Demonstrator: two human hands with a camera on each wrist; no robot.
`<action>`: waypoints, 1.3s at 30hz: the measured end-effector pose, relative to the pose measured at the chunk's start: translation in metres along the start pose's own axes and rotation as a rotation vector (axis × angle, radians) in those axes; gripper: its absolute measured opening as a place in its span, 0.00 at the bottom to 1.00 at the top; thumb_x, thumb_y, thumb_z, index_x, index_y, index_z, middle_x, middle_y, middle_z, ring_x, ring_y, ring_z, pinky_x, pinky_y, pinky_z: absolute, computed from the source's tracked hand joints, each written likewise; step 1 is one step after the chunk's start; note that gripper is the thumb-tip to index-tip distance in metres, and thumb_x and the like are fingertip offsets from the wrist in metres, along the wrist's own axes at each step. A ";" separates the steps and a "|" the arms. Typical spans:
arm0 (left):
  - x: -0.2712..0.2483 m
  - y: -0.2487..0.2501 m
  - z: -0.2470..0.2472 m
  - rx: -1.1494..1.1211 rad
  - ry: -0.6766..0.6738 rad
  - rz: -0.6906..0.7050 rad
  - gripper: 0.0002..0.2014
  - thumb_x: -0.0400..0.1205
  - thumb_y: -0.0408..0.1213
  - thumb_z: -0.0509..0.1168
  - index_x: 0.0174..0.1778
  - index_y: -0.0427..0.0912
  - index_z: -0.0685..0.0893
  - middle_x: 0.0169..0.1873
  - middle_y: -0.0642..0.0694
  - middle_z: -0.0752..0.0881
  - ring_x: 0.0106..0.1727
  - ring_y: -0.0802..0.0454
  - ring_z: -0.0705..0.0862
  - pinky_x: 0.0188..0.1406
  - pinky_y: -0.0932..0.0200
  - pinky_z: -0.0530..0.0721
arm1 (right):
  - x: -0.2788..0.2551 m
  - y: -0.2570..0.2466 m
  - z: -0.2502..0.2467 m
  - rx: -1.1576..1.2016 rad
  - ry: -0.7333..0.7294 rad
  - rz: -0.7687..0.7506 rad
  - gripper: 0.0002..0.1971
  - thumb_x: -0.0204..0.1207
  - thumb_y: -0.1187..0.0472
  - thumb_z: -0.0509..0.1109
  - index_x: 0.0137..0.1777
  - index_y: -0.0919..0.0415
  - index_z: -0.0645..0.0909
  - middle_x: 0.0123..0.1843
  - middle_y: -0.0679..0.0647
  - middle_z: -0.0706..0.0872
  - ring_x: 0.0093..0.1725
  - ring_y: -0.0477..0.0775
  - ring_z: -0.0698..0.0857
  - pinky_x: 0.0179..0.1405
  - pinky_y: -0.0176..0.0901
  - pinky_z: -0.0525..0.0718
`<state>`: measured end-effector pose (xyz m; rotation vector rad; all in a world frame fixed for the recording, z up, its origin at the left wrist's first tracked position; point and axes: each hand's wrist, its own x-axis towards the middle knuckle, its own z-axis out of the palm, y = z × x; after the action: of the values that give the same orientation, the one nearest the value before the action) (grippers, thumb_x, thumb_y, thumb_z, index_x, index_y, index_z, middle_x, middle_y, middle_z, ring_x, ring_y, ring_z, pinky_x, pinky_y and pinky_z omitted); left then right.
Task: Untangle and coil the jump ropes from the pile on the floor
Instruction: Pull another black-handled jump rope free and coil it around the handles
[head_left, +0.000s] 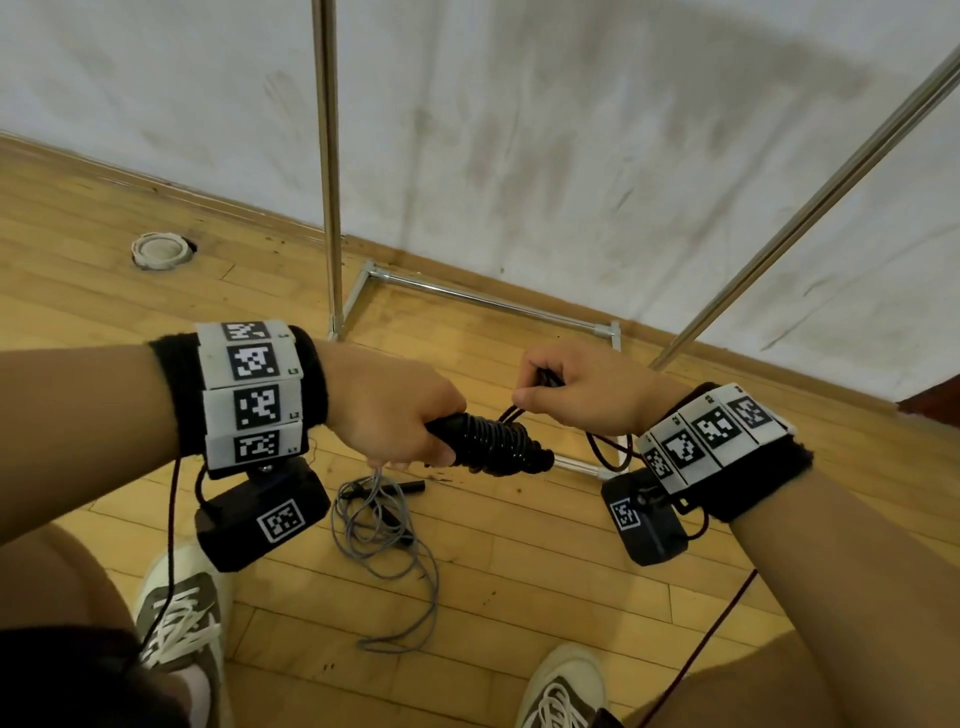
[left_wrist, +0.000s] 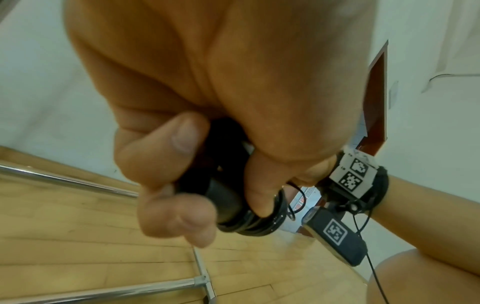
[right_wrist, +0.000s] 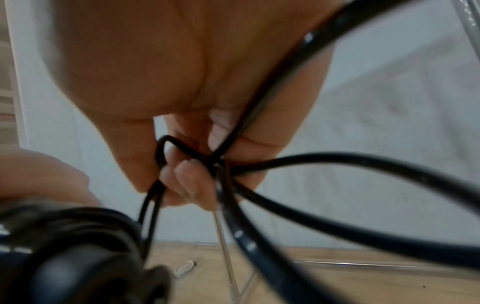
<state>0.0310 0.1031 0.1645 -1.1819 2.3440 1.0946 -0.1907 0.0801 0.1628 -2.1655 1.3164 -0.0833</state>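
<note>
My left hand (head_left: 400, 415) grips the black handles of a jump rope (head_left: 493, 444), with the black cord wound in tight turns around them; the left wrist view shows the same handles (left_wrist: 228, 201) inside my curled fingers. My right hand (head_left: 561, 387) pinches the loose end of that black cord (right_wrist: 197, 158) just right of the bundle, and slack loops hang below it. A grey jump rope (head_left: 382, 525) lies in a loose tangle on the wooden floor below my hands, one dark handle (head_left: 410, 486) at its top.
A metal rack stands ahead, with an upright pole (head_left: 328, 156), a slanted pole (head_left: 810, 208) and base bars (head_left: 488, 299) on the floor by the white wall. A round white floor cap (head_left: 161, 250) sits at left. My shoes (head_left: 179, 603) are below.
</note>
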 end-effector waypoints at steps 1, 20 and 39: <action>0.001 -0.001 0.000 0.021 0.028 -0.017 0.08 0.85 0.48 0.63 0.47 0.48 0.78 0.36 0.46 0.87 0.24 0.61 0.82 0.23 0.65 0.79 | 0.001 -0.002 0.000 0.006 0.015 0.016 0.06 0.79 0.55 0.71 0.41 0.53 0.84 0.29 0.40 0.81 0.29 0.36 0.78 0.34 0.36 0.75; 0.016 -0.008 -0.014 0.119 0.555 -0.157 0.08 0.84 0.46 0.64 0.45 0.47 0.75 0.36 0.47 0.82 0.31 0.52 0.81 0.24 0.60 0.73 | 0.000 -0.033 -0.002 0.403 0.398 0.263 0.03 0.76 0.57 0.70 0.47 0.54 0.81 0.29 0.54 0.90 0.27 0.50 0.89 0.21 0.34 0.83; 0.008 -0.001 -0.016 -0.686 0.337 -0.044 0.19 0.80 0.34 0.72 0.64 0.46 0.73 0.53 0.39 0.87 0.40 0.42 0.93 0.40 0.45 0.92 | -0.006 -0.024 0.016 0.224 0.673 -0.055 0.05 0.77 0.59 0.72 0.49 0.48 0.81 0.39 0.42 0.85 0.36 0.37 0.79 0.32 0.22 0.74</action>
<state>0.0278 0.0869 0.1703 -1.7473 2.2043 1.8994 -0.1693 0.0997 0.1635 -2.0466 1.4984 -1.0040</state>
